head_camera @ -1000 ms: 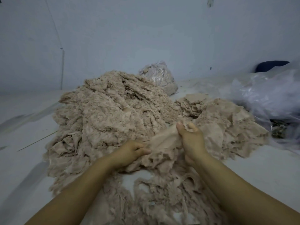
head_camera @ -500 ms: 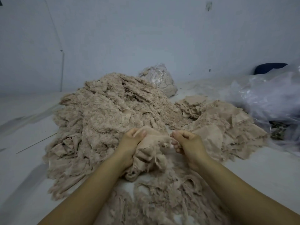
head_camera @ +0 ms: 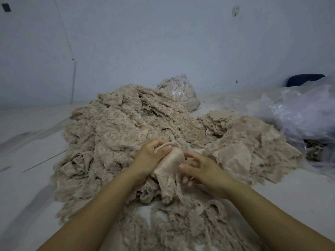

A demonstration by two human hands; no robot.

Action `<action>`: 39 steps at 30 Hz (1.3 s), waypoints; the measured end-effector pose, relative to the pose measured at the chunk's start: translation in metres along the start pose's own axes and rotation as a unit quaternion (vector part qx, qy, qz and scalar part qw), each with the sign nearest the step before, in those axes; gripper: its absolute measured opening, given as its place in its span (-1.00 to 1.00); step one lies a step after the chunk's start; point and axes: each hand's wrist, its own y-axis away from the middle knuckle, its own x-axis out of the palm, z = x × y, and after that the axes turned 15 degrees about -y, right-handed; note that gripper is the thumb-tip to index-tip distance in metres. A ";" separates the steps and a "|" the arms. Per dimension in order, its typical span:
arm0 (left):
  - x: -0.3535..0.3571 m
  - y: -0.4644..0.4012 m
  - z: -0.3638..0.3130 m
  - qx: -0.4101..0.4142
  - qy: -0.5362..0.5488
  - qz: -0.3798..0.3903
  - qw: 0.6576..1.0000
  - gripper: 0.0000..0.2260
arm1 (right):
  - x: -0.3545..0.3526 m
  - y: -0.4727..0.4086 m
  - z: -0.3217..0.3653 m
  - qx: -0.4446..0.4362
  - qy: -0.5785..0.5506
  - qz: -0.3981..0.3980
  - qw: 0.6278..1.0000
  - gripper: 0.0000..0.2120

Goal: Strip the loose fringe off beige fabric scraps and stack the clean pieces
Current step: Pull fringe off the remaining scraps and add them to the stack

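The left hand (head_camera: 151, 156) is gripping the top of a beige scrap (head_camera: 170, 169), fingers and thumb curled round its bunched upper edge, just in front of the big fringed heap (head_camera: 117, 127). The right hand (head_camera: 201, 167) is sitting just right of the scrap with its fingers loosely spread and slightly bent; some fingertips are touching the cloth, but it is not clear that they are pinching anything. The scrap is hanging down from the left hand, its ragged lower end trailing into the stripped fringe (head_camera: 181, 223) lying on the near floor (head_camera: 27, 187). Cleaner, flatter pieces are lying in a low stack (head_camera: 244, 147) to the right, with clear plastic bags (head_camera: 299, 113) beyond them.

The cloth is looking thin, limp and very light, so it is likely to sag and bunch wherever it is not held. The fringe seems weakly attached and should tear away easily. A sensible hold is the smooth body near the frayed edge with 1 hand, the loose threads close to their roots with the other.
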 end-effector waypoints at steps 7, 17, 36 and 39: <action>-0.030 -0.012 0.014 -0.072 0.060 -0.205 0.974 -0.87 | 0.000 0.013 -0.010 0.065 0.046 0.031 0.996 -0.94; -0.011 -0.009 0.000 0.005 0.051 -0.127 0.991 -0.89 | 0.027 0.005 -0.015 0.056 -0.032 0.010 0.998 -0.91; 0.015 0.007 0.013 -0.049 0.093 0.197 0.975 -0.91 | 0.023 -0.018 0.010 -0.127 -0.104 -0.219 0.962 -0.87; 0.016 0.007 0.018 -0.044 0.053 0.211 0.975 -0.61 | 0.018 -0.023 0.004 -0.152 -0.105 -0.277 0.943 -0.83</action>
